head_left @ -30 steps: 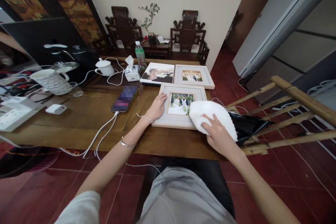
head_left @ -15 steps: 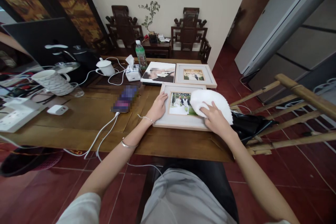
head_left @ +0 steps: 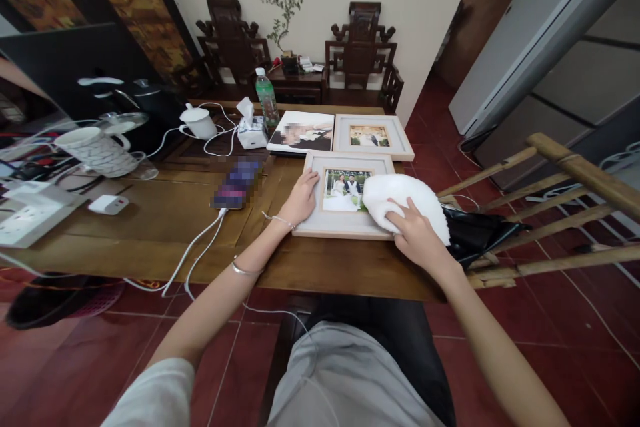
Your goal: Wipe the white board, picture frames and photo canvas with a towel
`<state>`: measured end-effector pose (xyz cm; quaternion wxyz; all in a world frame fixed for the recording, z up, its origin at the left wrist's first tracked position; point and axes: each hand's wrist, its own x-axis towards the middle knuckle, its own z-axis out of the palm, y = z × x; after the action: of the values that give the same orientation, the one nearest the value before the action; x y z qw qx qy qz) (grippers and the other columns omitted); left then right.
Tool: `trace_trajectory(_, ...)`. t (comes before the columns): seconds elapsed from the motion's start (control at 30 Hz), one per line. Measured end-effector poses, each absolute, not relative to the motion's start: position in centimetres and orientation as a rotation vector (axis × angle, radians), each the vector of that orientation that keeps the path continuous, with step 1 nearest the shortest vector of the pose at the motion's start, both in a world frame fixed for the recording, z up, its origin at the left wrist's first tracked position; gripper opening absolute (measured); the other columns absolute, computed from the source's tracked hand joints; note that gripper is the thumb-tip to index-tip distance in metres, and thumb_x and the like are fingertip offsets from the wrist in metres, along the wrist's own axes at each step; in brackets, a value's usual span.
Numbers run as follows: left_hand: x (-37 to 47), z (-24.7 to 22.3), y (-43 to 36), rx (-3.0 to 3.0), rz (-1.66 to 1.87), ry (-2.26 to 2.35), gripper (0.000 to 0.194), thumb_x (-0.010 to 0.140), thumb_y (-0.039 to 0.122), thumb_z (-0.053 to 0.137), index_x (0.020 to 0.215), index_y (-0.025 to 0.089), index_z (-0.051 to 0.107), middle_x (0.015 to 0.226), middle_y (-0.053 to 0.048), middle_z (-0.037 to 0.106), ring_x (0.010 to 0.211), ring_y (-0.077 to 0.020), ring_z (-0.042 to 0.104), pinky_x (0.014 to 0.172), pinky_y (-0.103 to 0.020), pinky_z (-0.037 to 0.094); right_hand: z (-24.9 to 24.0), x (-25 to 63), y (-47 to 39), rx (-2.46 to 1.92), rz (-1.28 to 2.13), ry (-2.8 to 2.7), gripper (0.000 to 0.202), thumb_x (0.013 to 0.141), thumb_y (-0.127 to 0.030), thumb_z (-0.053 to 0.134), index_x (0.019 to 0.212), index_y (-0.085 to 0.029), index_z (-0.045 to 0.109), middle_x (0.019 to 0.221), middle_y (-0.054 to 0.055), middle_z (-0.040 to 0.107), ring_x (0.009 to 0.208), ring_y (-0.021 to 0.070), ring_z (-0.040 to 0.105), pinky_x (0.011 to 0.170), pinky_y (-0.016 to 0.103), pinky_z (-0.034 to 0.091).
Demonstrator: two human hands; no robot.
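Note:
A light wooden picture frame (head_left: 345, 225) with a wedding photo lies flat on the brown table. Its left edge is gripped by my left hand (head_left: 301, 199), fingers on the border. My right hand (head_left: 415, 230) holds a fluffy white cloth (head_left: 410, 193), bunched under the fingers, against the right part of the frame. The cloth covers the frame's right side and touches the photo's right edge. Behind lie a second framed photo (head_left: 397, 137) and a white photo album (head_left: 303, 121) with a couple on its cover.
On the table (head_left: 175, 247) are a phone (head_left: 237, 185) on a cable, a tissue box (head_left: 253, 133), a bottle (head_left: 267, 97), a lidded cup (head_left: 197, 122), a patterned mug (head_left: 93, 150) and a power strip (head_left: 30, 213). A bamboo rack (head_left: 575, 160) stands at right.
My right hand and the cloth have shifted slightly right and toward me over the frame. My left hand keeps its place on the left edge. The view has tilted a little.

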<state>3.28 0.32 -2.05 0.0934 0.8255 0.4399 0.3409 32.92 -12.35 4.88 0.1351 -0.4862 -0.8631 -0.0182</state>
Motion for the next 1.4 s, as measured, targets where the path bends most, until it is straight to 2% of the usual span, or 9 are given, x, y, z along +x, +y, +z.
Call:
trace_trajectory(0.13, 3.3, -1.7, 0.1, 2.437, 0.997, 1.288, 0.055, 0.077, -0.003, 0.041, 0.128, 0.009, 0.058, 0.140, -0.017, 0.056, 0.143, -0.0299, 0.038, 0.120, -0.055, 0.031, 5.2, 32.8, -10.4, -1.471, -0.055, -2.489, 0.053, 0.068, 0.004, 0.043, 0.113, -0.012, 0.065, 0.123, 0.018, 0.068, 0.131, 0.0306, 0.052, 0.115, 0.057, 0.029)
trace_trajectory(0.3, 3.4, -1.8, 0.1, 2.424, 0.986, 1.306, 0.055, 0.077, -0.003, 0.041, 0.128, 0.006, 0.057, 0.141, -0.019, 0.055, 0.143, -0.0303, 0.038, 0.120, -0.054, 0.030, 5.8, 32.0, -9.2, -1.533, -0.090, -2.506, 0.053, 0.070, 0.004, 0.040, 0.116, -0.008, 0.064, 0.121, 0.020, 0.067, 0.131, 0.0309, 0.050, 0.116, 0.054, 0.026)
trace_trajectory(0.47, 3.5, -2.3, 0.3, 2.442, 1.034, 1.321, 0.055, 0.077, -0.004, 0.041, 0.128, 0.008, 0.058, 0.138, -0.017, 0.057, 0.142, -0.0295, 0.040, 0.119, -0.054, 0.033, 6.6, 31.0, -13.0, -1.527, -0.149, -2.620, 0.052, 0.070, 0.007, 0.039, 0.112, -0.008, 0.065, 0.120, 0.022, 0.067, 0.132, 0.0315, 0.049, 0.115, 0.054, 0.028)
trace_trajectory(0.63, 3.6, -2.3, 0.3, 2.415, 1.043, 1.298, 0.056, 0.076, -0.002, 0.042, 0.129, 0.008, 0.058, 0.139, -0.018, 0.057, 0.142, -0.0303, 0.039, 0.119, -0.056, 0.031, 7.9, 29.3, -15.7, -1.582, -0.127, -2.694, 0.049, 0.070, 0.005, 0.040, 0.108, -0.011, 0.066, 0.116, 0.021, 0.068, 0.120, 0.0296, 0.058, 0.112, 0.049, 0.032)
trace_trajectory(0.9, 3.7, -1.9, 0.1, 2.377, 1.046, 1.319, 0.054, 0.078, 0.000, 0.041, 0.127, 0.011, 0.060, 0.137, -0.014, 0.060, 0.141, -0.0285, 0.042, 0.119, -0.054, 0.033, 6.3, 22.5, -12.8, -1.194, -0.065, -2.754, 0.047, 0.076, 0.002, 0.044, 0.114, -0.014, 0.067, 0.125, 0.016, 0.066, 0.127, 0.0262, 0.053, 0.116, 0.046, 0.027)
trace_trajectory(1.07, 3.8, -1.8, -0.2, 2.433, 1.027, 1.329, 0.046, 0.085, 0.008, 0.043, 0.128, 0.009, 0.059, 0.137, -0.016, 0.059, 0.141, -0.0302, 0.042, 0.118, -0.055, 0.034, 6.8, 25.0, -14.1, -1.347, -0.110, -2.715, 0.050, 0.072, 0.005, 0.043, 0.111, -0.014, 0.068, 0.128, 0.018, 0.064, 0.121, 0.0258, 0.058, 0.113, 0.044, 0.032)
trace_trajectory(1.23, 4.1, -1.8, -0.1, 2.430, 1.009, 1.326, 0.045, 0.086, 0.008, 0.043, 0.128, 0.007, 0.059, 0.139, -0.020, 0.056, 0.142, -0.0316, 0.040, 0.119, -0.055, 0.032, 9.3, 29.9, -13.6, -1.633, -0.143, -2.699, 0.050, 0.070, 0.006, 0.041, 0.107, -0.015, 0.068, 0.105, 0.017, 0.071, 0.097, 0.0286, 0.066, 0.094, 0.043, 0.047)
trace_trajectory(1.33, 4.0, -1.9, 0.0, 2.423, 1.029, 1.308, 0.046, 0.085, 0.008, 0.045, 0.128, 0.010, 0.059, 0.138, -0.018, 0.057, 0.142, -0.0311, 0.040, 0.119, -0.056, 0.032, 9.8, 31.3, -9.8, -1.648, -0.309, -2.571, 0.050, 0.072, 0.005, 0.042, 0.112, -0.013, 0.065, 0.123, 0.021, 0.063, 0.113, 0.0336, 0.060, 0.095, 0.047, 0.046)
trace_trajectory(1.4, 3.8, -1.9, 0.0, 2.431, 1.045, 1.303, 0.045, 0.085, 0.009, 0.045, 0.129, 0.010, 0.059, 0.137, -0.017, 0.058, 0.141, -0.0307, 0.040, 0.119, -0.056, 0.032, 9.3, 31.2, -6.4, -1.554, -0.438, -2.502, 0.054, 0.073, 0.007, 0.040, 0.117, -0.014, 0.064, 0.147, 0.019, 0.047, 0.135, 0.0356, 0.043, 0.106, 0.054, 0.036)
